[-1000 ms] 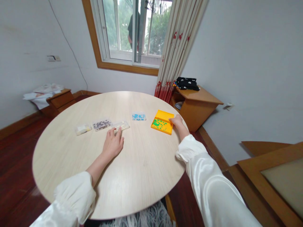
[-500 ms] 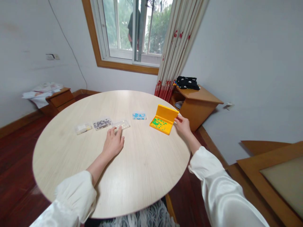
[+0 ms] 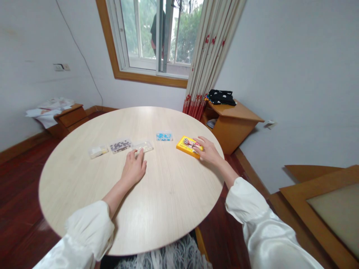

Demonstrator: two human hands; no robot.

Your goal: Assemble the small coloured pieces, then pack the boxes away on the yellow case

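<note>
A yellow box (image 3: 183,145) with a printed lid lies closed on the right side of the round table (image 3: 165,209). My right hand (image 3: 209,151) rests over its right end with fingers spread on the lid. My left hand (image 3: 134,166) lies on the tabletop, fingers apart, its fingertips at a clear case (image 3: 146,147) of pale pieces. Left of that sit a clear case of dark pieces (image 3: 120,145) and another clear case (image 3: 98,151) with whitish contents. A clear case of blue pieces (image 3: 164,136) stands between my hands, farther back.
Behind the table on the right is a wooden cabinet (image 3: 232,119) with folded black cloth (image 3: 221,98) on top. Papers (image 3: 50,110) lie on a low wooden cabinet at left. A curtain (image 3: 210,48) hangs by the window, where a person is partly visible outside. A wooden chair (image 3: 322,194) is at right.
The yellow box's lid has come down over the green pieces inside. My right hand has moved from the lid's raised edge onto its top. My left hand stays in place.
</note>
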